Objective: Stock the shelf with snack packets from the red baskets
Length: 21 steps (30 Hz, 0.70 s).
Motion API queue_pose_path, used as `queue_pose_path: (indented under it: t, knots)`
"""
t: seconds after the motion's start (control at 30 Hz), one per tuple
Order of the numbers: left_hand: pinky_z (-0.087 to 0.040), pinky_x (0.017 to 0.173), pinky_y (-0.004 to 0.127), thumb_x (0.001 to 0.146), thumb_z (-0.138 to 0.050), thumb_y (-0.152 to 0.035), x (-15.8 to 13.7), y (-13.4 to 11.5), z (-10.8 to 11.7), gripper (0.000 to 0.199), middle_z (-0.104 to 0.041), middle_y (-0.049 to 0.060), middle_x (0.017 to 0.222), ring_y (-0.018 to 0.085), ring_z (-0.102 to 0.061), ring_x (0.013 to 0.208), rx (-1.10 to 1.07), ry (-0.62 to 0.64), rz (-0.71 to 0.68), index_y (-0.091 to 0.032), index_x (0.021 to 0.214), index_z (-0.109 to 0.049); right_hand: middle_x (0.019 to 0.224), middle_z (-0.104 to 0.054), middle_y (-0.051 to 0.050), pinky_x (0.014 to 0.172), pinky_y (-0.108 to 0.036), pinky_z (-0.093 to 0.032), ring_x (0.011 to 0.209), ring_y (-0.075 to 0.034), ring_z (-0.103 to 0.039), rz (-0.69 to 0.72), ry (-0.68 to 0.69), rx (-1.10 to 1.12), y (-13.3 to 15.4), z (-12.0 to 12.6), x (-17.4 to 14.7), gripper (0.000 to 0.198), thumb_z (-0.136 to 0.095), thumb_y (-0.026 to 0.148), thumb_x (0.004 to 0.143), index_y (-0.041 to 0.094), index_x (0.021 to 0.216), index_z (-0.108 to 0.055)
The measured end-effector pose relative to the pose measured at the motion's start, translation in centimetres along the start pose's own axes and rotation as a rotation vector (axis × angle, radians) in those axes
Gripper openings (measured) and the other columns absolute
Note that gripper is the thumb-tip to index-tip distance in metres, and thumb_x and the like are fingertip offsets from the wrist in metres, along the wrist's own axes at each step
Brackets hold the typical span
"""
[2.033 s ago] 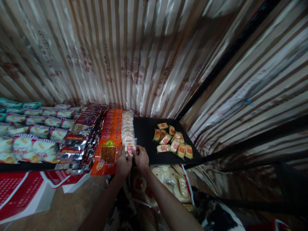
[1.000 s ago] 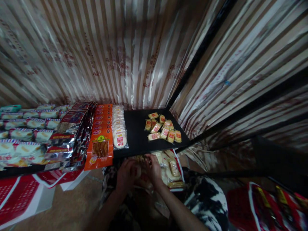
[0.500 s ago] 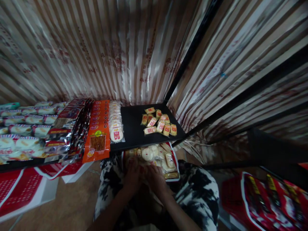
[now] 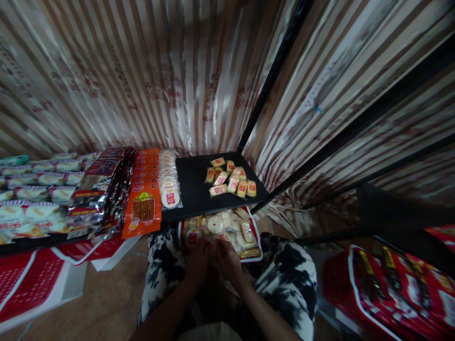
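Note:
Between my knees is a red basket (image 4: 259,239) with a pale rim, filled with wrapped round white crackers (image 4: 215,224) and yellowish wrapped snacks (image 4: 247,232). Over its near side my left hand (image 4: 199,259) and my right hand (image 4: 228,260) are close together. The fingers of both look bent and pinched, but dimness hides what is in them. Just beyond the basket, a black shelf (image 4: 194,189) carries a loose group of small yellow wrapped snacks (image 4: 233,183). A row of packaged white crackers (image 4: 170,196) stands to their left.
Left along the shelf are orange snack packs (image 4: 144,189), dark foil packs (image 4: 103,189) and rows of pale packets (image 4: 50,177). Red baskets (image 4: 31,284) sit under it. A striped curtain (image 4: 159,76) hangs behind black posts (image 4: 273,80). Another basket (image 4: 350,270) holds red packs at right.
My hands have drawn slightly nearer each other, and the fingers that lay stretched over the basket are now bent. More crackers show beside my left hand. The view has shifted slightly.

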State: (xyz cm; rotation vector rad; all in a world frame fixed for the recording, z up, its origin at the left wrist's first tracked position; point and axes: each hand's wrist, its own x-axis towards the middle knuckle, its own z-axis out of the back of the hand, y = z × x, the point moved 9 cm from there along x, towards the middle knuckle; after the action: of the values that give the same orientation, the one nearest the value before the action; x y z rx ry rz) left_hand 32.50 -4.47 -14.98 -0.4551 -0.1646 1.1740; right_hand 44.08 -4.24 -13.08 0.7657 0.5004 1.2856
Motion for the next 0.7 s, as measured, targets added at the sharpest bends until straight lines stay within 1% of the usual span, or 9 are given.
queue_pose_path:
  t: [0.07,0.13,0.2,0.3,0.4,0.5,0.57,0.63,0.7]
  knots:
    - [-0.039,0.103,0.040,0.081,-0.039,-0.005,0.0,-0.2,0.5,0.043,-0.056,0.015,0.126,0.024,-0.047,0.124,-0.035,-0.001,-0.013,-0.011,0.122,-0.053,0.096,-0.068,-0.013,0.085,-0.040,-0.051,0.089,-0.024,-0.064,-0.057,0.024,0.036,-0.6,0.0,0.0,0.032,-0.045,0.033,0.077,0.016,0.095,-0.065]
    - [-0.041,0.102,0.039,0.081,-0.040,-0.005,0.1,-0.3,1.6,0.042,-0.059,0.014,0.123,0.024,-0.050,0.120,-0.082,-0.035,-0.002,-0.011,0.120,-0.055,0.101,-0.067,-0.014,0.084,-0.041,-0.051,0.092,-0.025,-0.064,-0.143,0.022,0.125,-1.1,0.2,-0.1,0.037,-0.045,0.037,0.077,0.015,0.101,-0.063]
    - [-0.042,0.100,0.038,0.082,-0.041,-0.007,0.2,-0.5,2.9,0.039,-0.061,0.012,0.119,0.024,-0.053,0.116,-0.139,-0.088,0.009,-0.012,0.117,-0.058,0.106,-0.065,-0.014,0.078,-0.041,-0.053,0.089,-0.025,-0.065,-0.249,0.016,0.259,-1.2,0.3,-0.1,0.044,-0.048,0.042,0.077,0.016,0.110,-0.058]
    - [-0.044,0.097,0.037,0.084,-0.042,-0.010,0.3,-1.3,4.5,0.037,-0.062,0.011,0.118,0.023,-0.056,0.112,-0.189,-0.136,0.008,-0.014,0.117,-0.057,0.109,-0.065,-0.012,0.072,-0.038,-0.055,0.087,-0.024,-0.066,-0.379,0.017,0.501,-0.5,0.0,-0.2,0.056,-0.055,0.050,0.073,0.018,0.118,-0.050]
    - [-0.046,0.095,0.036,0.086,-0.041,-0.013,0.5,-2.3,5.2,0.035,-0.062,0.011,0.117,0.022,-0.056,0.110,-0.193,-0.152,0.004,-0.015,0.118,-0.056,0.103,-0.068,-0.010,0.074,-0.034,-0.055,0.091,-0.024,-0.066,-0.423,0.078,0.662,1.1,-0.6,-0.2,0.058,-0.057,0.056,0.071,0.018,0.115,-0.052]
    - [-0.047,0.094,0.036,0.088,-0.041,-0.017,0.5,-3.1,5.4,0.032,-0.063,0.011,0.114,0.022,-0.057,0.108,-0.189,-0.187,-0.022,-0.015,0.115,-0.058,0.098,-0.069,-0.008,0.075,-0.032,-0.055,0.093,-0.024,-0.065,-0.394,0.103,0.627,1.8,-0.2,-0.1,0.057,-0.058,0.058,0.070,0.018,0.111,-0.056]
    - [-0.045,0.097,0.038,0.088,-0.041,-0.020,0.4,-3.7,5.4,0.032,-0.061,0.012,0.117,0.022,-0.055,0.112,-0.212,-0.205,-0.076,-0.014,0.116,-0.057,0.097,-0.070,-0.008,0.075,-0.034,-0.055,0.093,-0.026,-0.065,-0.371,0.038,0.531,1.4,1.0,0.1,0.054,-0.058,0.056,0.069,0.019,0.109,-0.059]
    - [-0.042,0.101,0.039,0.087,-0.043,-0.024,0.1,-3.9,5.5,0.035,-0.057,0.013,0.125,0.023,-0.050,0.119,-0.253,-0.215,-0.120,-0.014,0.119,-0.055,0.102,-0.069,-0.010,0.079,-0.038,-0.054,0.095,-0.027,-0.064,-0.348,-0.023,0.464,0.9,2.2,0.3,0.051,-0.056,0.052,0.070,0.018,0.108,-0.061]
    - [-0.039,0.103,0.040,0.087,-0.043,-0.027,-0.2,-3.4,6.0,0.039,-0.050,0.014,0.132,0.023,-0.044,0.125,-0.303,-0.232,-0.108,-0.014,0.122,-0.052,0.107,-0.067,-0.011,0.086,-0.041,-0.050,0.099,-0.027,-0.062,-0.309,-0.052,0.436,0.9,3.2,0.8,0.048,-0.056,0.046,0.070,0.017,0.108,-0.062]
